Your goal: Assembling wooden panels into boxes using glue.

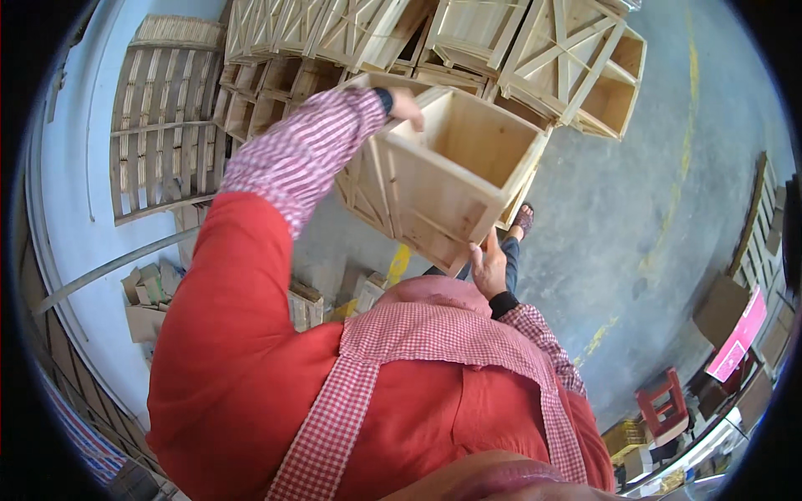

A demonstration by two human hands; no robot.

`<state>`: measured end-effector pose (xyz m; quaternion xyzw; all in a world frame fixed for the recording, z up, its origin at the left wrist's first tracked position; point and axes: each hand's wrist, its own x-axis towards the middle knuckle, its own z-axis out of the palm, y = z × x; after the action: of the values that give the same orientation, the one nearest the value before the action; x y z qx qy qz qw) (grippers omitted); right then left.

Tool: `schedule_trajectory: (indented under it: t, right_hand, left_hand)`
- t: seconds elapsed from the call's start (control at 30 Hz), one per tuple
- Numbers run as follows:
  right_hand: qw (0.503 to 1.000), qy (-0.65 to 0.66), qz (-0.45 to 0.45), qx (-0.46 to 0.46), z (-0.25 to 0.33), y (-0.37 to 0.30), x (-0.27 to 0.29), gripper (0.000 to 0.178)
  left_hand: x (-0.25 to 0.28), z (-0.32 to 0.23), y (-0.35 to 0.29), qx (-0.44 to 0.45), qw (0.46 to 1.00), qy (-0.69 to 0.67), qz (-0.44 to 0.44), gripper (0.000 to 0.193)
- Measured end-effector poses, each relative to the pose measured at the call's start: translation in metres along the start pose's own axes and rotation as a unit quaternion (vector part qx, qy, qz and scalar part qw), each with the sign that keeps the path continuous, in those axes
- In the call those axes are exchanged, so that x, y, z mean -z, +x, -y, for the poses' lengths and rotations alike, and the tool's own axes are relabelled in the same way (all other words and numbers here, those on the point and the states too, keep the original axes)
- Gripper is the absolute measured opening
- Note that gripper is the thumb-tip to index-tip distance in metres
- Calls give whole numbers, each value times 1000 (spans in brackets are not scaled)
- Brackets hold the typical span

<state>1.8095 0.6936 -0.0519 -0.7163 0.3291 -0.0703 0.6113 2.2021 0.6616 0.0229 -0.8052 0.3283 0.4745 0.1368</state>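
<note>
A pale wooden crate (443,192) with an open top is held tilted in front of my body. Its hollow inside faces up and away from me, and braced slats run along its left side. My left hand (407,108) reaches across to the far left rim and grips it, the fingertips hooked inside. At the near right bottom corner, my right hand (491,265) holds the edge between thumb and fingers. Part of the right fingers is hidden behind the wood.
Stacked wooden crates (284,33) line the far side, one braced crate (564,54) jutting to the right. A slatted wooden panel (163,125) leans on the left wall. Cardboard boxes (146,321) stand below it. A red stool (662,407) is at lower right on the concrete floor (601,234).
</note>
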Motion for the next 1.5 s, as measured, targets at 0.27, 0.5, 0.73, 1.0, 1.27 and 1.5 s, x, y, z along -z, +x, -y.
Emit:
schedule_trajectory:
  t: [0.27, 0.5, 0.73, 1.0, 1.27, 1.5]
  right_hand:
    - [992, -93, -77, -24, -77, 64, 25, 48]
    - [972, -64, -191, -124, -73, 130, 41, 58]
    - [966, -88, -170, -171, -104, 131, 35, 61]
    - [966, -66, -201, -148, -97, 127, 31, 53]
    - [972, -66, -168, -148, -94, 125, 43, 50]
    - [963, -189, -153, -115, -54, 142, 106, 27]
  left_hand:
    - [22, -62, 93, -103, 987, 126, 4, 56]
    - [28, -61, 184, -113, 975, 71, -177, 32]
    - [51, 5, 218, 53, 808, -133, -572, 22]
    - [54, 2, 231, 86, 842, -207, -491, 26]
    - [50, 1, 235, 113, 858, -187, -466, 28]
    - [45, 0, 241, 66, 814, -214, -536, 24]
